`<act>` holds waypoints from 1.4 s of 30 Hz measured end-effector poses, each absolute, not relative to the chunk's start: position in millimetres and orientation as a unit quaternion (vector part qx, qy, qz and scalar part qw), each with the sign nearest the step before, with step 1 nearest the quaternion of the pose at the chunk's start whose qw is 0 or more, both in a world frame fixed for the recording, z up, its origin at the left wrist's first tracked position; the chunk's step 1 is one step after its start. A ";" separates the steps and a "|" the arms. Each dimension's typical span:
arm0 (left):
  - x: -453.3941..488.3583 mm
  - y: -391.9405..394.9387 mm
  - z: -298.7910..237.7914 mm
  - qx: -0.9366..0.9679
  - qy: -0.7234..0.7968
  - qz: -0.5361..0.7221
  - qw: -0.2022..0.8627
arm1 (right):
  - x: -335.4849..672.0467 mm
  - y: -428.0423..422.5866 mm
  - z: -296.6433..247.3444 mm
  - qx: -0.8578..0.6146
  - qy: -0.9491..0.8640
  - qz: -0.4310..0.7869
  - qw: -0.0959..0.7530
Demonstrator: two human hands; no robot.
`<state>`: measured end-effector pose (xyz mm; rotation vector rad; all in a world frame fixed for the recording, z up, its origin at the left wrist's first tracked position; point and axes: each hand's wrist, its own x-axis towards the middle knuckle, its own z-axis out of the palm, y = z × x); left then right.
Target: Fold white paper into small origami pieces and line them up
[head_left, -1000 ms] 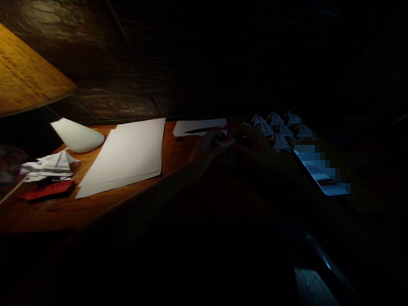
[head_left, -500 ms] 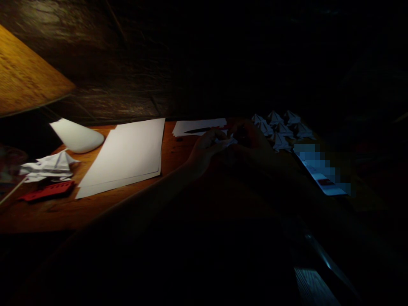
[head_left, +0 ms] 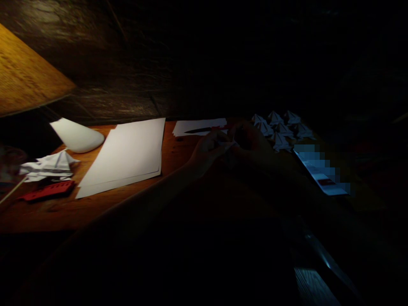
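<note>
The scene is very dark. My left hand (head_left: pixel 207 149) and my right hand (head_left: pixel 253 142) meet over the wooden table (head_left: pixel 57 210), both pinching a small piece of folded white paper (head_left: pixel 227 143) between their fingertips. Several small folded paper shapes (head_left: pixel 280 129) lie in a cluster just right of my right hand. A stack of white sheets (head_left: pixel 127 155) lies flat to the left of my left hand.
A white lamp base (head_left: pixel 76 135) under an orange shade (head_left: pixel 22 80) stands at far left. Crumpled folded paper (head_left: pixel 47 165) and a red object (head_left: pixel 47 190) lie near it. A sheet with a dark pen (head_left: pixel 199 127) lies behind my hands. A white leaflet (head_left: pixel 321 172) lies at right.
My fingers have shifted slightly on the small paper, and my right hand has risen a little. Everything else is unmoved.
</note>
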<state>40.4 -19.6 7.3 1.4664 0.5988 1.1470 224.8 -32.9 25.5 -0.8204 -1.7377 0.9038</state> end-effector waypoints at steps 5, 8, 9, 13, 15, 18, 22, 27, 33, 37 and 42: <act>40.3 -18.6 7.6 0.625 0.270 0.495 0.539 | 225.1 -35.2 26.3 -0.334 -0.704 0.384 0.496; 40.3 -17.3 8.8 0.599 0.277 0.518 0.544 | 225.6 -34.3 27.6 -0.332 -0.701 0.368 0.513; 40.2 -16.8 9.2 0.590 0.281 0.524 0.546 | 225.8 -33.6 28.1 -0.335 -0.704 0.356 0.515; 39.8 -15.6 11.4 0.573 0.297 0.531 0.549 | 226.3 -31.0 28.9 -0.346 -0.726 0.299 0.513; 40.0 -15.5 12.7 0.562 0.299 0.530 0.560 | 226.1 -30.5 28.3 -0.343 -0.728 0.301 0.512; 40.2 -15.4 13.6 0.547 0.298 0.532 0.573 | 225.7 -30.3 27.8 -0.328 -0.730 0.315 0.510; 38.9 -16.3 12.9 0.554 0.280 0.526 0.581 | 225.6 -30.7 28.6 -0.326 -0.731 0.312 0.511; 38.6 -17.7 12.0 0.560 0.253 0.522 0.592 | 226.0 -29.3 27.3 -0.337 -0.720 0.329 0.510; 39.4 -16.6 13.9 0.536 0.274 0.526 0.601 | 226.3 -26.8 27.8 -0.341 -0.693 0.332 0.542; 35.4 -14.0 12.9 0.565 0.293 0.518 0.571 | 225.9 -30.4 30.7 -0.352 -0.647 0.377 0.561; 33.8 -12.2 9.5 0.615 0.283 0.484 0.554 | 229.4 -31.9 32.7 -0.347 -0.631 0.410 0.559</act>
